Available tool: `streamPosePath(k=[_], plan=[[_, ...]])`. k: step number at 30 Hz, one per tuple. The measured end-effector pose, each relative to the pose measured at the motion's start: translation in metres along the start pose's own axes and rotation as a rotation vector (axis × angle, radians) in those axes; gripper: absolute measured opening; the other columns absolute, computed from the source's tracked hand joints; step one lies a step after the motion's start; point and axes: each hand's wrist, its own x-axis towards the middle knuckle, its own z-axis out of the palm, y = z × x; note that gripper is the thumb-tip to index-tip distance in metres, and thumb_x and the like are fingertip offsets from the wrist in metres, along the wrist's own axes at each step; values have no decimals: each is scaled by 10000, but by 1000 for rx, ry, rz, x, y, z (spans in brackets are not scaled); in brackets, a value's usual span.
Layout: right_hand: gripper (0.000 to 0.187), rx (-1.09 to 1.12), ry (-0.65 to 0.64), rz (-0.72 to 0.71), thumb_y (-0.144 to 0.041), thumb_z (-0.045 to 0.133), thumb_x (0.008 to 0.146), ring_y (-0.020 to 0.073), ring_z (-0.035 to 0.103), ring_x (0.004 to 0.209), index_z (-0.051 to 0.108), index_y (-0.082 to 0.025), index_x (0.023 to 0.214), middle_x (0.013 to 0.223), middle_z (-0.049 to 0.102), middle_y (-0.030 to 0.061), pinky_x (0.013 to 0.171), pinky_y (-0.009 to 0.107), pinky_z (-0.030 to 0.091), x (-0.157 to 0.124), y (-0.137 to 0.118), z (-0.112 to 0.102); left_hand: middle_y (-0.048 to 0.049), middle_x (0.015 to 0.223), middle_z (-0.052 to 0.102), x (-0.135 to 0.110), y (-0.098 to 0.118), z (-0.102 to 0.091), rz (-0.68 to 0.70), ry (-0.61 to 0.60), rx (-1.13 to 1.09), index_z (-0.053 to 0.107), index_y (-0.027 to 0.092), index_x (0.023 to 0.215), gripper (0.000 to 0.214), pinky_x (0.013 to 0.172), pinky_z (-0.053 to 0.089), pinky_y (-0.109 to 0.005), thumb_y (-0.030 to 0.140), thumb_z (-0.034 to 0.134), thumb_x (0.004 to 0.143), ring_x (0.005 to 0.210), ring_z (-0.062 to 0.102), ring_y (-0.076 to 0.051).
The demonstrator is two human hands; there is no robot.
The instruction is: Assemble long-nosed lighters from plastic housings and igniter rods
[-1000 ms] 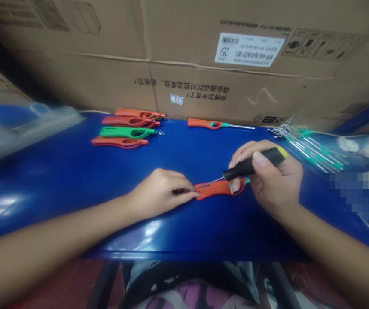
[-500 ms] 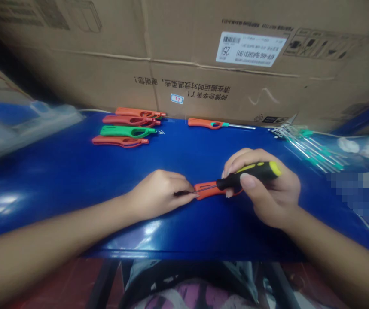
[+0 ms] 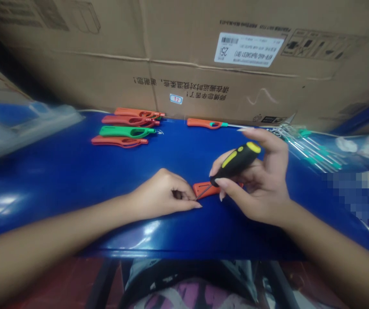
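Note:
An orange lighter body [image 3: 205, 189] lies on the blue table [image 3: 74, 180] between my hands. My left hand [image 3: 163, 195] is closed in a pinch at its left end, holding a small dark part I cannot make out. My right hand [image 3: 255, 180] grips a black and yellow screwdriver [image 3: 234, 163], tilted up to the right, with its thin tip down at the left end of the lighter body. Most of the lighter body is hidden behind my right fingers.
Several orange and green lighter bodies [image 3: 124, 128] lie in a row at the back left. A single orange lighter with a metal tube [image 3: 218, 125] lies by the big cardboard box [image 3: 203, 60]. Green-tipped metal tubes [image 3: 309, 148] are piled at the right. A clear plastic bag [image 3: 26, 128] lies at the left.
My right hand has raised the screwdriver handle from nearly flat to steeply tilted, with its tip now at the lighter's left end. My left hand stays pinched at the same spot.

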Motion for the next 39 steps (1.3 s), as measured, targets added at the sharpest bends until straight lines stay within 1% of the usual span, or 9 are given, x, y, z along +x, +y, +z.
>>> streamPosePath(k=[4, 7, 9, 14, 20, 25, 30, 35, 39], plan=[[680, -38, -2, -53, -74, 754, 806, 171, 712, 799, 446, -386, 1326, 1060, 662, 12, 566, 269, 607, -1, 2, 1, -14, 738, 760, 1, 2, 1, -5, -42, -39, 787, 169, 790, 115, 584, 489, -180, 275, 783, 836, 620, 685, -109], [688, -32, -69, -36, -66, 724, 830, 161, 707, 791, 439, -387, 1367, 1093, 659, 19, 564, 274, 607, -2, 4, 0, -31, 795, 776, 0, 2, 0, 45, -66, -42, 797, 178, 833, 99, 636, 519, -191, 266, 759, 862, 673, 709, -124], [675, -11, -66, -11, -93, 736, 831, 169, 706, 781, 445, -376, 1371, 1064, 674, 21, 549, 284, 608, -2, 5, 0, -36, 805, 774, -1, 2, 0, 73, -56, -26, 799, 180, 864, 100, 644, 523, -190, 269, 754, 868, 686, 707, -125], [623, -14, 79, 2, -157, 778, 811, 196, 710, 764, 475, -370, 1312, 978, 690, 16, 541, 312, 605, -1, 3, 1, -1, 723, 708, -2, 1, -2, 81, 3, 31, 787, 174, 970, 257, 562, 480, -174, 345, 833, 782, 574, 608, -83], [611, -20, 288, -27, -206, 797, 796, 227, 707, 754, 472, -392, 1279, 978, 698, 29, 515, 322, 567, 1, -1, 2, 9, 728, 661, -1, 1, -2, 37, 115, 12, 765, 162, 879, 155, 552, 455, -157, 301, 799, 820, 574, 565, -60], [606, -44, 302, -42, -212, 781, 810, 225, 702, 742, 457, -387, 1291, 978, 691, 38, 509, 319, 557, 1, -2, 3, -22, 788, 711, 0, 2, -2, 31, 154, 6, 772, 162, 841, 100, 573, 455, -187, 254, 745, 871, 640, 608, -88], [545, -70, 243, -141, -155, 716, 859, 201, 699, 789, 465, -373, 1290, 995, 655, 28, 551, 302, 585, 3, 1, 4, -26, 774, 729, 0, 2, -1, 36, 169, -17, 788, 172, 836, 91, 581, 462, -209, 252, 755, 864, 645, 629, -104], [563, -227, 182, -385, -129, 678, 871, 176, 692, 753, 459, -318, 1355, 1157, 598, 72, 539, 307, 618, 8, 7, 2, -22, 779, 726, 0, 0, 3, -10, 157, -84, 787, 166, 827, 93, 583, 468, -200, 258, 782, 841, 620, 603, -89], [552, -309, 216, -402, -167, 698, 870, 177, 695, 740, 484, -309, 1358, 1319, 535, 115, 516, 316, 625, 10, 6, -1, -9, 854, 707, 0, -3, 5, -10, 161, -61, 770, 180, 987, 271, 561, 464, -198, 327, 846, 772, 583, 526, -71]])
